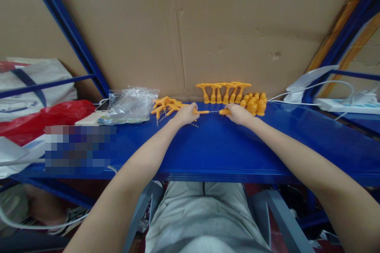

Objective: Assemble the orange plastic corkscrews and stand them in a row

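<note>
Both of your grips are at work above the blue worktop [219,148], near each other. Your left grip [187,114] pinches a corkscrew [203,112] by its handle, with the orange ribbed neck and metal spiral pointing toward your right grip [238,114]. That one pinches an orange sleeve [225,112], its near end at the spiral's tip; you cannot tell from this view whether the tip sits inside. Just left of your left grip lies a pile of loose corkscrews [160,108], their spirals bare, and a clear bag [130,104] is farther left. Beyond your grips, between them, stands a row of upright corkscrews [226,98]. Behind and right of your right grip, upright sleeves [252,106] cluster, partly hidden by it.
</note>
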Motion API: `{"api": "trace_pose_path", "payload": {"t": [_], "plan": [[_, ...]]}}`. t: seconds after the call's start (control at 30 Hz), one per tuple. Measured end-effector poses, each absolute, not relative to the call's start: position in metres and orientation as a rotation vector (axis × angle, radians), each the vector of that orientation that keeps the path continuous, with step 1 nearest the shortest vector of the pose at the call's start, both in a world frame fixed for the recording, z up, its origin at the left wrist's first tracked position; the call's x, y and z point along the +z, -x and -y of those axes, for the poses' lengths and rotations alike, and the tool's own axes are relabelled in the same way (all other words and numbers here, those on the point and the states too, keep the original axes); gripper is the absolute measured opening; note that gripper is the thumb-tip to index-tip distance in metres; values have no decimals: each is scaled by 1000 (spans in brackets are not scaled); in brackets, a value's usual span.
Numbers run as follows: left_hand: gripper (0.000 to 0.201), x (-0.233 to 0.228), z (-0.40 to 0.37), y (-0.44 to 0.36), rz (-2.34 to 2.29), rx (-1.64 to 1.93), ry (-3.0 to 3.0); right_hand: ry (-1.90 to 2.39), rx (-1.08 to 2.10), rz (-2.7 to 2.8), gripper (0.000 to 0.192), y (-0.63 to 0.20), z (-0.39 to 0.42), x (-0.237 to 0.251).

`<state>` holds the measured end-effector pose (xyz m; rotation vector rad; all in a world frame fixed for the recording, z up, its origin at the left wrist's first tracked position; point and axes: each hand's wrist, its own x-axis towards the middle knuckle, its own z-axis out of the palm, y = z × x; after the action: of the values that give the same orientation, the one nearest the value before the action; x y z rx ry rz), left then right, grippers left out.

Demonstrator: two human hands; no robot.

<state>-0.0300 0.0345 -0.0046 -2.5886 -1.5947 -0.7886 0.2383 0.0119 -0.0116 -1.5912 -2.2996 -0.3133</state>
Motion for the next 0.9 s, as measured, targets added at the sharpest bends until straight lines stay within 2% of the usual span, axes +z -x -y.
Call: {"api": "trace_pose_path", "payload": {"t": [0.2,0.43,0.9], "plan": [[18,-6,-35,28,1538,-915,2676,1473,-217,2262,25,-235,-12,-12],[20,-6,-35,29,1349,-1153,2777,1058,-128,2253,37,-231,-10,-8],[24,-2,-34,28,1358,-1329,2680,1066,-21,2165,41,-224,-7,-4]]}}
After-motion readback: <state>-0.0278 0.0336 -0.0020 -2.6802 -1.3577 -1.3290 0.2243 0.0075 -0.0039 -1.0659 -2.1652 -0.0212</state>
